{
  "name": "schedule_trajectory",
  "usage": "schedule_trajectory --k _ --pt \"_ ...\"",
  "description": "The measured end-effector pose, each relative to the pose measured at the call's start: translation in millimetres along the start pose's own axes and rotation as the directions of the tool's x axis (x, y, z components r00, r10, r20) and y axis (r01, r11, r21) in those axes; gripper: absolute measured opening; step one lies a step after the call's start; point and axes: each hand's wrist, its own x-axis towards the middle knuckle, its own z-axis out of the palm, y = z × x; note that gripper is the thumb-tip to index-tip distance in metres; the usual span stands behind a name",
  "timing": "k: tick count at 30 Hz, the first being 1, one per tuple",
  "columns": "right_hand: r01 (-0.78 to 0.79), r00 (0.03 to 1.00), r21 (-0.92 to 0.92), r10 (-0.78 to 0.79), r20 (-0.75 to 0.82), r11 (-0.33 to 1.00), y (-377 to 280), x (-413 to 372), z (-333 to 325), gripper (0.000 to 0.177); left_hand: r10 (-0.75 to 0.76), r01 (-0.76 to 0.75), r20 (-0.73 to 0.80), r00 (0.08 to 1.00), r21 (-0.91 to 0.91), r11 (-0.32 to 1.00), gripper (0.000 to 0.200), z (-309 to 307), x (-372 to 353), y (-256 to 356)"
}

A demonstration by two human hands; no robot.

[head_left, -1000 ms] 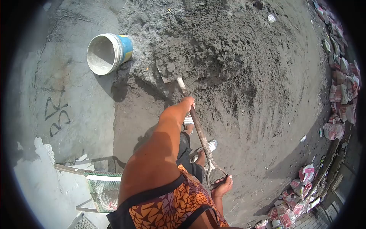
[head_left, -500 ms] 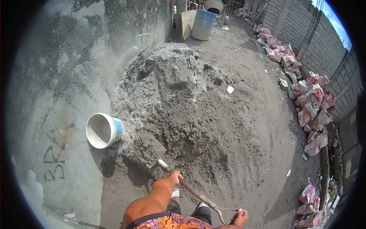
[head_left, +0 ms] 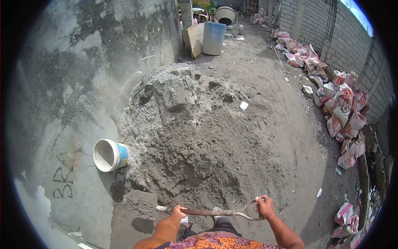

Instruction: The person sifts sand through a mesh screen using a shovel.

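Observation:
A shovel [head_left: 203,212] lies level across the front of my body. My left hand [head_left: 178,212] is wrapped round its shaft near the blade end. My right hand [head_left: 264,206] grips the handle at the other end. A mound of grey-brown sand [head_left: 141,200] sits at the shovel's left end, where the blade is hidden beneath it. Beyond my hands rises a large pile of sand [head_left: 195,149], pale and crusted at its top. A white bucket [head_left: 108,155] with a blue band is tipped beside the pile, its mouth facing left.
A concrete wall [head_left: 83,83] runs along the left. At the back stand a blue barrel [head_left: 214,39], a leaning board [head_left: 195,39] and a cement mixer [head_left: 225,15]. Filled sacks [head_left: 342,108] line the block wall [head_left: 352,50] on the right. My feet are below the shovel.
The shovel has swung from a diagonal to nearly level, with its loaded end lower and farther left. My right hand has risen, and my left hand has moved down and left. The view has tilted up.

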Motion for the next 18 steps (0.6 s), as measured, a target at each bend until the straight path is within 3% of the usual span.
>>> schedule_trajectory --k 5,8,13,15,17,18 --pt "0.094 0.96 -0.134 -0.054 0.275 0.987 -68.2 81.7 -14.6 0.03 -0.004 -0.015 -0.06 0.998 -0.312 0.95 0.025 -24.0 -30.0 -51.3" --pt "0.232 0.897 -0.237 -0.113 0.428 0.943 -105.7 111.9 0.5 0.04 0.025 -0.049 -0.057 0.998 -0.457 0.888 0.033 -51.5 -40.4 -85.7" --pt "0.461 0.731 -0.347 -0.127 0.671 0.817 -136.2 127.1 54.9 0.045 0.015 -0.063 -0.073 0.997 -0.716 0.695 0.037 -120.3 -48.5 -150.5" --pt "0.627 0.633 -0.302 -0.244 0.735 0.718 -129.3 126.8 84.2 0.045 0.032 -0.101 -0.101 0.994 -0.801 0.59 0.035 -153.8 -55.1 -188.2" --pt "0.661 0.574 -0.331 -0.169 0.801 0.674 -137.9 98.6 109.8 0.045 0.053 -0.155 -0.153 0.987 -0.802 0.577 0.025 -184.2 -74.7 -231.3" --pt "0.625 0.56 -0.399 -0.03 0.828 0.671 -144.6 72.0 125.9 0.045 0.031 -0.151 -0.156 0.987 -0.865 0.479 0.025 -208.7 -65.2 -254.2"
